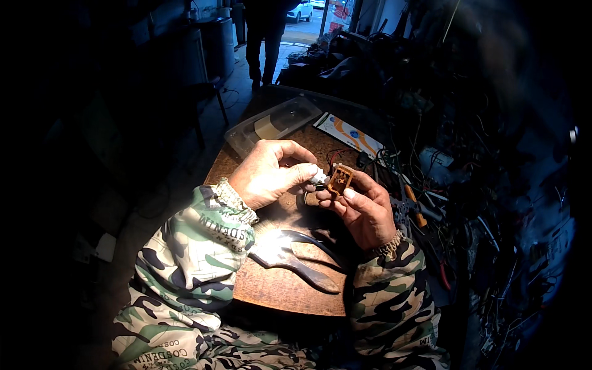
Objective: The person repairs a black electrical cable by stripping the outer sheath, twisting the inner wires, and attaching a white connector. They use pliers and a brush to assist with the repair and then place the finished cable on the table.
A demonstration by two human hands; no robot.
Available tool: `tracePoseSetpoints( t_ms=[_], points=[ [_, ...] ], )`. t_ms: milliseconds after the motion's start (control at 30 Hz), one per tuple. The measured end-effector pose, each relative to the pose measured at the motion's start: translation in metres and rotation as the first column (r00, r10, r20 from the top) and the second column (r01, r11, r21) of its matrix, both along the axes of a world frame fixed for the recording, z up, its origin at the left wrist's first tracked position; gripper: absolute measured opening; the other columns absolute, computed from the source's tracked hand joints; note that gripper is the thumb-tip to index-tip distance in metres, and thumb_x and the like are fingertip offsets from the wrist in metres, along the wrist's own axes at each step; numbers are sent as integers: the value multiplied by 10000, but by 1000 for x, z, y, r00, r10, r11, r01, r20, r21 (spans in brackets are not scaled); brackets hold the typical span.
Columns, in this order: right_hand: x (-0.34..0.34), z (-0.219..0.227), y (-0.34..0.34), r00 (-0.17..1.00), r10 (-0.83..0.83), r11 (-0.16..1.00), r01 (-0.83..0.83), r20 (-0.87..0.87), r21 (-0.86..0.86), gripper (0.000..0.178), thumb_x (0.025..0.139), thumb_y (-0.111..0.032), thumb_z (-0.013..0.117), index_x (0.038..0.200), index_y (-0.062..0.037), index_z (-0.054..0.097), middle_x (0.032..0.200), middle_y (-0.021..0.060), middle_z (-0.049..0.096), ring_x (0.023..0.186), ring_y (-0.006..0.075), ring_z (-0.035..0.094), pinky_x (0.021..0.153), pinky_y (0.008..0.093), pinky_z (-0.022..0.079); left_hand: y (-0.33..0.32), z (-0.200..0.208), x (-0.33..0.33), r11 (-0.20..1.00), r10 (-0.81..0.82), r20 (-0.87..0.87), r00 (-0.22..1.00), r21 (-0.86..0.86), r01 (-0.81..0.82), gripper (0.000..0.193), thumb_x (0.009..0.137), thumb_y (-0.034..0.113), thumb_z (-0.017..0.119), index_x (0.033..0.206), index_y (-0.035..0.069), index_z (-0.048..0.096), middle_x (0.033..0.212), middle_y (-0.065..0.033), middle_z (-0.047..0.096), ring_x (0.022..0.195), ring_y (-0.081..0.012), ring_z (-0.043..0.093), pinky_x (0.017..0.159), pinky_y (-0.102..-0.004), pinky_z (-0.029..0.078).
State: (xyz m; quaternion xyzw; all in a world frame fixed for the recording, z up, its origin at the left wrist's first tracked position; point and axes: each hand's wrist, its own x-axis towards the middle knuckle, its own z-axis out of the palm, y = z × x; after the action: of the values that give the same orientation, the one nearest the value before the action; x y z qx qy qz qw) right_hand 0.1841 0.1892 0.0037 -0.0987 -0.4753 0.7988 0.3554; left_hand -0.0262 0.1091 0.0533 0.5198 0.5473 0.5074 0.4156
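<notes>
Between the thumb and fingers of my left hand (pixel 269 172) is a small white plastic piece (pixel 318 177), partly covered by the fingertips. My right hand (pixel 368 209) grips a small amber-brown, open-sided box-shaped part (pixel 340 180), its hollow face turned up toward me. The two pieces are close together above the wooden table; I cannot tell if they touch. Below them lies a pair of pliers (pixel 314 275) with dark curved handles, its head washed out by bright light. A small round thing (pixel 310 198) sits under my hands, mostly hidden.
A clear plastic tray (pixel 246 137) and a white-and-orange flat package (pixel 351 134) lie at the table's far side. Wires and tools, including an orange-handled one (pixel 415 203), crowd the right. A person (pixel 264 43) stands beyond the table near the doorway.
</notes>
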Motion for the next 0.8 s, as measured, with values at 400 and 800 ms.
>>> tracePoseSetpoints(
  t_ms=[400,800],
  points=[
    [-5,-4,-1,998,-32,999,30,54,44,434,982,-118,504,1339,121,441,1164,245,619,984,289,685,866,373,590,-2,-7,-7,1000,-6,50,999,20,5,279,962,160,675,1154,-40,640,959,-97,714,812,-111,682,719,-239,589],
    [-5,-3,-2,999,-19,1000,20,37,-21,336,1021,-139,481,1256,100,498,1044,229,658,973,299,708,845,394,605,-4,-7,-8,1000,-13,69,998,27,11,294,978,202,660,1155,-32,645,947,-86,713,789,-104,679,710,-228,583]
  ],
)
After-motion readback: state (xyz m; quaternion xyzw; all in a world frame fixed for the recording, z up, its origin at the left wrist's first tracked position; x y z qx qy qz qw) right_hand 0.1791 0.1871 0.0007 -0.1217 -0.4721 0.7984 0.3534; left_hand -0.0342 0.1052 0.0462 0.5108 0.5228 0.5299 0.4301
